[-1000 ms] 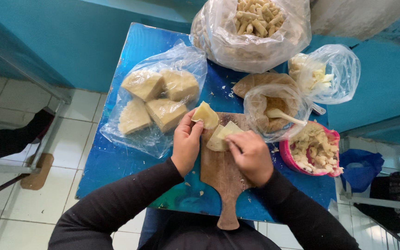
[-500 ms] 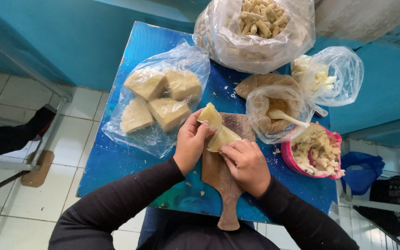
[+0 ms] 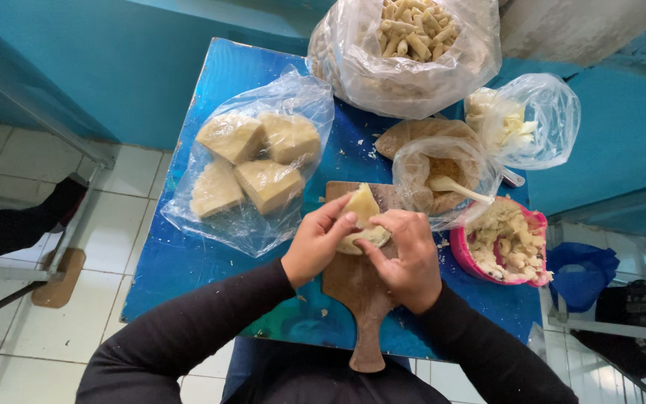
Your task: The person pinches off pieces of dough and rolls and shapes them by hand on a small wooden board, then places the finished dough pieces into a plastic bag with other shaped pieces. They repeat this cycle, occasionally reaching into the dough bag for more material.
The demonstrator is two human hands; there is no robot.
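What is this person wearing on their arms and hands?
Both arms are covered by long black sleeves reaching to the wrists. The left hand and right hand are bare: no gloves, and no rings, watch or bracelet that I can see.

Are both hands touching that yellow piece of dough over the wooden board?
Touching. The head view shows the left hand and right hand both pinching the pale dough piece, fingers pressed on it, above the wooden board.

A bag of pale blocks (image 3: 252, 168) lies on the blue table (image 3: 188, 254); a bag of rolls (image 3: 413, 45) and a pink bowl (image 3: 506, 243) sit near.
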